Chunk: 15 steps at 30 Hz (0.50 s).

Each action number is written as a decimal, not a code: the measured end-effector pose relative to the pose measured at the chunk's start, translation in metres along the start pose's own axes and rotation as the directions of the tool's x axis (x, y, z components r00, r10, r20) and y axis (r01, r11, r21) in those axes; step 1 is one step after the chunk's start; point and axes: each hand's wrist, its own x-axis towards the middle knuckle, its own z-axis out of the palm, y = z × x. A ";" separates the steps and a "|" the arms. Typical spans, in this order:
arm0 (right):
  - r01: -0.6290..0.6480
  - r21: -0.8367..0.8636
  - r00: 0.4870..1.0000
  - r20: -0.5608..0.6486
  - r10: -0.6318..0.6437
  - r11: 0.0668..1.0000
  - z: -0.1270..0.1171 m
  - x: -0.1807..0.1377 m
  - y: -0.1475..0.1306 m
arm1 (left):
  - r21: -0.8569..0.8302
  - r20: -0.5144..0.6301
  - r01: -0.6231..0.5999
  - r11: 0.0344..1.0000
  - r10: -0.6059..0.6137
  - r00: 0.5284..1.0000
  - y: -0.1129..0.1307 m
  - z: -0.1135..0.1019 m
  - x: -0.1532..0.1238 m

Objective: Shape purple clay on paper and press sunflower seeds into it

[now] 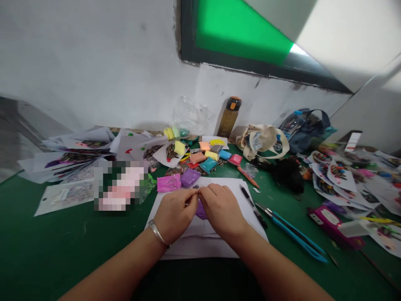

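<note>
My left hand (176,211) and my right hand (222,209) meet over a stack of white paper (213,246), thumbs and fingertips pinched together. Whatever sits between the fingertips is too small and covered to make out. In the gap just below them shows a purple piece (201,210), partly hidden by my right hand; whether it is held or lies on the paper I cannot tell. Close beyond my hands are a purple packet (190,177) and a pink packet (169,182). A black pen (253,205) rests along the paper's right side.
Several coloured packets (209,164) lie behind the paper. Blue-handled tweezers or snips (297,236) and a magenta box (333,228) are at right. Paper sheets (78,154) pile up at left. A bottle (229,118) and a cloth bag (260,142) stand by the wall.
</note>
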 end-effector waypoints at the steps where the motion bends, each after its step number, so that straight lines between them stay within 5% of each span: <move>1: -0.023 0.049 1.000 -0.003 0.023 0.999 -0.001 0.001 0.000 | -0.024 -0.007 -0.010 1.000 0.010 1.000 0.000 0.000 0.000; 7: -0.083 0.503 0.985 -0.089 0.148 0.860 -0.010 0.003 0.004 | -0.203 0.015 -0.045 0.978 0.049 0.999 0.000 0.003 0.000; 15: -0.063 0.642 0.963 -0.163 0.216 0.764 -0.013 0.003 0.007 | -0.208 0.008 -0.072 0.975 0.075 0.997 0.000 0.003 -0.001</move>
